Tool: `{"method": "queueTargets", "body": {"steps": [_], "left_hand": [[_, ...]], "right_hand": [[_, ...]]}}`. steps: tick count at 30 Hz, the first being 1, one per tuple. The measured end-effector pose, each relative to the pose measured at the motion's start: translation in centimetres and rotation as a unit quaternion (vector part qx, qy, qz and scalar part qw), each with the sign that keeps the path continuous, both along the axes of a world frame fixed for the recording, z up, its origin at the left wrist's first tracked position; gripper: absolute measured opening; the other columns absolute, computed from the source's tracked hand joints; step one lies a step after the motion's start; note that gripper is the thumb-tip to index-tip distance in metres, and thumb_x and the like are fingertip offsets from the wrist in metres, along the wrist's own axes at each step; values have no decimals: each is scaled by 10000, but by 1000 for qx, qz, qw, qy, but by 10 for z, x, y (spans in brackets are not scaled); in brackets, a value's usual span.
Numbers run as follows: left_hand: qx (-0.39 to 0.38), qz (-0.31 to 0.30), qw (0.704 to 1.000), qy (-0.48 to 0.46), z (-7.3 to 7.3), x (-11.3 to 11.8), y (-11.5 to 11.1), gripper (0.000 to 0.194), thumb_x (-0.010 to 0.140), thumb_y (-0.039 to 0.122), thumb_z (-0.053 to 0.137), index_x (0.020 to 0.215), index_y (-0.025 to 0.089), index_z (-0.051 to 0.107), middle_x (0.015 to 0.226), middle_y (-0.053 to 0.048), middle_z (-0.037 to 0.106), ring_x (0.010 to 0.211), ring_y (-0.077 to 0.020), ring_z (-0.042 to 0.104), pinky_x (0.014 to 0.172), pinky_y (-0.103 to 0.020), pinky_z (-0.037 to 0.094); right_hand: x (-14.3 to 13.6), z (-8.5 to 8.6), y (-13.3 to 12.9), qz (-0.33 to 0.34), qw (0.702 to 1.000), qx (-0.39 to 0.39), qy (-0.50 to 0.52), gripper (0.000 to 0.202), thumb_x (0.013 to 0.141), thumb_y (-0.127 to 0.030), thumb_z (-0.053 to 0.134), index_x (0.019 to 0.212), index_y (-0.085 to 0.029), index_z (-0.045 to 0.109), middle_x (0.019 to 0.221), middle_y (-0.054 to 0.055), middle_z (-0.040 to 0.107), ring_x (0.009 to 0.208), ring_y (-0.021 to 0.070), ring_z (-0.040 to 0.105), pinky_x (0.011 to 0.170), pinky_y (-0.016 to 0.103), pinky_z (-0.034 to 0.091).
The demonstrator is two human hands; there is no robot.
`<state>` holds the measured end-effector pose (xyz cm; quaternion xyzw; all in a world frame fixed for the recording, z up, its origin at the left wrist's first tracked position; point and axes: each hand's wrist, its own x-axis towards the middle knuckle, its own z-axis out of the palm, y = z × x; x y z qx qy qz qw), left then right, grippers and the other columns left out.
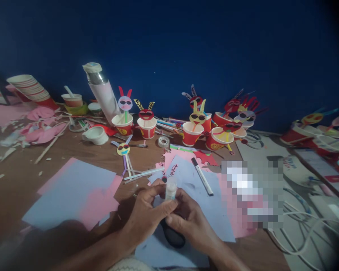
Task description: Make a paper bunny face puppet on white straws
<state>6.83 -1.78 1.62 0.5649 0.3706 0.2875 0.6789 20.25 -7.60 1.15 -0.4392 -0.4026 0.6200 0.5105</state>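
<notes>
A small glue stick (171,191) with a clear whitish cap stands upright between my hands. My left hand (147,210) is closed on it, thumb across its lower part. My right hand (193,218) is closed on it too, its fingers curled around the lower end, which is mostly hidden. Just beyond my fingertips lies a paper piece with two dark-veined antennae (173,170), partly covered by my left hand. Under my hands is a black rounded object (173,234) whose kind I cannot make out. Blue-grey paper (217,218) spreads beneath them.
A marker (202,177) lies on the paper to the right. Stacked blue and pink sheets (70,192) lie left. Behind are a yellow paper figure (123,149), a tape roll (164,142), several red cups (191,134) with paper faces, and a tumbler (104,94). Cables (293,241) run right.
</notes>
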Motion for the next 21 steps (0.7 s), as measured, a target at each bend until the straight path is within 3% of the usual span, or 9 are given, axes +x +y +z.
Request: {"method": "queueTargets", "body": {"steps": [4, 7, 9, 15, 21], "left_hand": [[24, 7, 1000, 5, 4, -4, 7, 175, 734, 297, 624, 859, 177, 602, 804, -5, 568, 792, -140, 526, 811, -277, 447], [-24, 40, 999, -11, 13, -7, 13, 293, 737, 360, 621, 965, 180, 585, 783, 0, 577, 673, -106, 517, 652, -219, 464], [-66, 63, 996, -17, 17, -7, 16, 302, 726, 380, 636, 939, 172, 585, 725, 12, 568, 587, -82, 493, 544, -181, 434], [-79, 77, 992, -55, 5, -10, 17, 265, 753, 385, 633, 895, 166, 585, 686, 17, 561, 572, -65, 483, 510, -153, 380], [-64, 61, 992, -89, -3, -15, 14, 234, 796, 352, 596, 944, 172, 577, 677, 13, 553, 569, -68, 473, 519, -168, 364]], "right_hand": [[6, -1, 0, -29, 997, -10, -70, 234, 812, -403, 575, 860, -184, 509, 717, -24, 480, 604, 92, 405, 557, 209, 338], [12, -3, -2, -8, 983, 7, -182, 199, 832, -365, 552, 858, -168, 542, 652, -34, 460, 560, 84, 361, 509, 205, 293], [13, -5, -3, 4, 979, 6, -205, 187, 844, -351, 535, 887, -170, 551, 628, -42, 441, 543, 81, 341, 494, 204, 275], [12, -7, -1, -37, 994, 16, -103, 256, 851, -409, 518, 922, -163, 540, 676, -19, 488, 586, 92, 408, 537, 210, 319], [11, -14, 1, 22, 995, -61, 77, 438, 893, -510, 362, 798, -131, 558, 474, -37, 453, 409, 71, 353, 448, 215, 240]]}}
